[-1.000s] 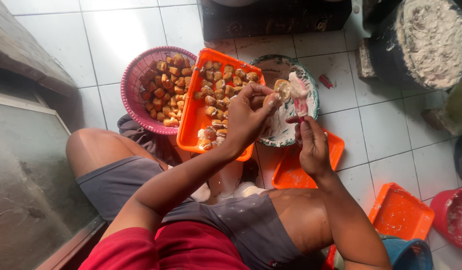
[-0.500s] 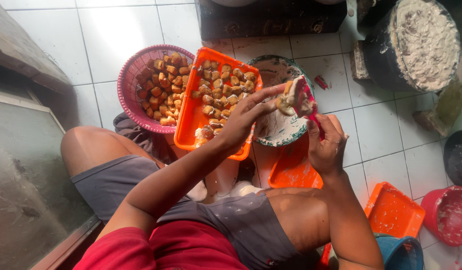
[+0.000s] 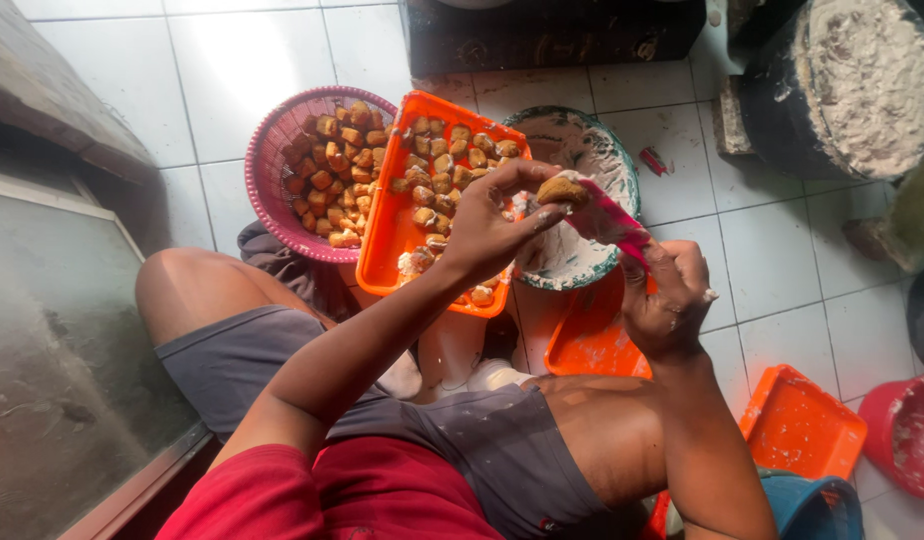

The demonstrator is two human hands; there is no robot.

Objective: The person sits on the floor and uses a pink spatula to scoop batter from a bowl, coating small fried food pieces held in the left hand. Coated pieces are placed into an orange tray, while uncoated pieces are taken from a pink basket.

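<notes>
While sitting on a white tiled floor [image 3: 242,60], a person works w/ both hands over food containers. Left hand [image 3: 492,225] pinches a golden-brown fried tofu puff [image 3: 564,188] in its fingertips, held above a round bowl [image 3: 622,165] smeared w/ white paste. Right hand [image 3: 672,300] is clenched on a pink spatula [image 3: 610,218], whose blade touches the puff.

Far left sits a pink basket [image 3: 267,185] full of puffs; just right of it, an orange tray [image 3: 377,255] w/ more. Another orange tray [image 3: 582,350] lies near the knees, a third [image 3: 802,425] near right. A big dark pot [image 3: 772,100] of white batter stands far right.

Risks, as I judge them: the thin pinch could let the puff slip into the bowl; a hard push of the spatula may tear it or smear paste on the floor; the tray perched by the knee could tip if the leg shifts.
</notes>
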